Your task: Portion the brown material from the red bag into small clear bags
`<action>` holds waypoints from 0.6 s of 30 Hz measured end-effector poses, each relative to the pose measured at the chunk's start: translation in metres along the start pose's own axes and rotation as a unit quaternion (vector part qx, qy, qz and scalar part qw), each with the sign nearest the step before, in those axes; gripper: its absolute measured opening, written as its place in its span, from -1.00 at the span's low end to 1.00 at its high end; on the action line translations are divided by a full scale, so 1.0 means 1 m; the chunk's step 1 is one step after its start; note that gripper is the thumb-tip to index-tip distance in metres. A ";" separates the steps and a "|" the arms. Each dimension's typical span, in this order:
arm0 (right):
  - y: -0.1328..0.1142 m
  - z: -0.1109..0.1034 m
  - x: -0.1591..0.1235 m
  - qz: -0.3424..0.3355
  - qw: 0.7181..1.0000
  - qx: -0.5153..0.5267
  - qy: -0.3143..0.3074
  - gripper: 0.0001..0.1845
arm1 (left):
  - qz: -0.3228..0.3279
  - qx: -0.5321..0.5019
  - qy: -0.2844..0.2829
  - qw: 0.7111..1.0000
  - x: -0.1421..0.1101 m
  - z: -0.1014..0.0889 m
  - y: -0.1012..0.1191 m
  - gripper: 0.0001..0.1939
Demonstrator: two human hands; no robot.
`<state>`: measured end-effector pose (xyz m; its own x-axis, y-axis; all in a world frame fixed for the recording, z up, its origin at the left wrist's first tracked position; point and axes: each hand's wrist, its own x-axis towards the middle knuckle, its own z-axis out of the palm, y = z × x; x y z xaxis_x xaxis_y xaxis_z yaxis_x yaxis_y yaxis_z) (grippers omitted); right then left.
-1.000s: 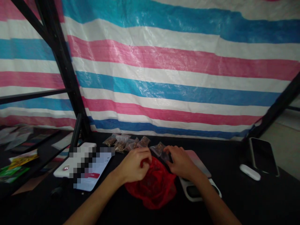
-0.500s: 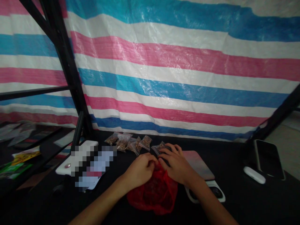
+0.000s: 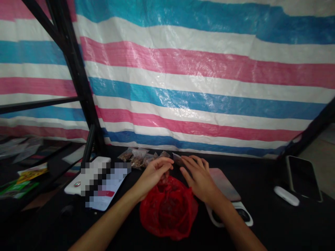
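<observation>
A red mesh-like plastic bag [image 3: 170, 212] sits in front of me with its mouth gathered loosely, and dark contents show dimly through it. My left hand [image 3: 154, 171] is just above the bag's far left edge, thumb and forefinger stretched to the right, the other fingers partly curled; nothing shows in it. Over the bag's far right side is my right hand [image 3: 197, 177], open with fingers spread. Its fingertips are at a small clear zip bag [image 3: 178, 159]; whether they touch it I cannot tell. More small zip bags of brown bits [image 3: 137, 160] lie behind my left hand.
On the right are a weighing scale-like white device [image 3: 247, 223] under a pinkish plate [image 3: 225, 184], a white case [image 3: 286, 196] and a phone [image 3: 305, 176]. At left lie a white box [image 3: 101, 161] and a printed card [image 3: 104, 204]. Black frame posts [image 3: 78, 76] and striped sheeting [image 3: 196, 94] stand behind.
Both hands have come off the red bag's gathered top, which has loosened. My left hand rose slightly up and left. The small zip bag by my right fingers stands more tilted.
</observation>
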<state>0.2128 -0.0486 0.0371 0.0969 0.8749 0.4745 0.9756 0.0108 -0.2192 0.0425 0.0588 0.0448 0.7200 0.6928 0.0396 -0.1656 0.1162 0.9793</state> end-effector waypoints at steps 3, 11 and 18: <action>-0.005 -0.006 0.000 -0.019 0.999 0.043 0.028 -0.55 | 0.005 0.012 0.010 1.000 0.003 0.000 -0.005 -0.48; -0.027 -0.017 -0.005 -0.111 0.983 0.145 -0.024 -0.47 | 0.112 0.081 0.025 0.990 0.010 -0.007 -0.010 -0.55; -0.025 -0.006 0.000 -0.070 0.962 0.261 0.041 -0.76 | 0.166 0.197 0.005 0.966 0.008 -0.009 -0.015 -0.71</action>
<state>0.1901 -0.0520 0.0475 0.0079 0.8061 0.5917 0.7511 0.3859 -0.5357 0.0447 0.0694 0.0290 0.6638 0.6529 0.3648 -0.1158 -0.3922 0.9126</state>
